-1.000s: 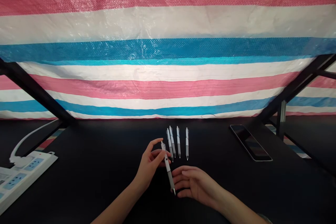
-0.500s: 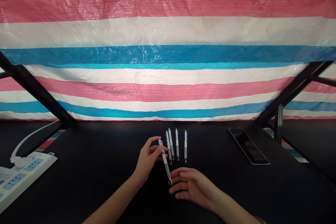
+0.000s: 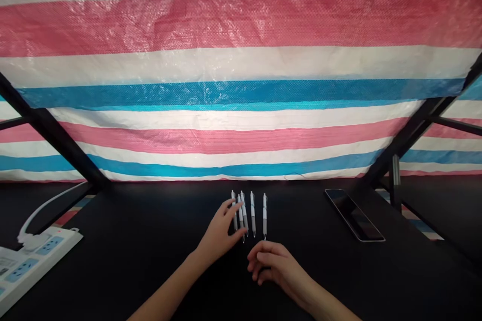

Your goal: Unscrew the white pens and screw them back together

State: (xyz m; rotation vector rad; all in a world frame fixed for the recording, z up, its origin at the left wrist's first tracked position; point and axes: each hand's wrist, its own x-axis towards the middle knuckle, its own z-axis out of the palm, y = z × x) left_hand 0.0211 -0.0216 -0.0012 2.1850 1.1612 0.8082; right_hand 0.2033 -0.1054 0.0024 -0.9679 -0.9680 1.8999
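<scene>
Several white pens with grey grips lie roughly parallel on the black table. The leftmost pen [image 3: 233, 199] is partly hidden by my left hand [image 3: 222, 225], whose fingers are spread over the left pens, thumb apart. Close beside it lie two pens near each other; another pen [image 3: 252, 208] is a little to the right. The rightmost pen [image 3: 264, 215] lies apart, its tip just above my right hand [image 3: 273, 263]. That hand hovers with curled, loosely parted fingers and holds nothing.
A phone [image 3: 354, 214] lies on the right of the black table [image 3: 150, 230]. At the left edge is a white power strip [image 3: 41, 261] with a plugged-in cable. Black frame bars slope at both sides before a striped sheet [image 3: 241, 140].
The pen that was in my left hand now lies at the left end of the row, and that hand's fingers have opened. My right hand has shifted slightly right. The view has tilted up.
</scene>
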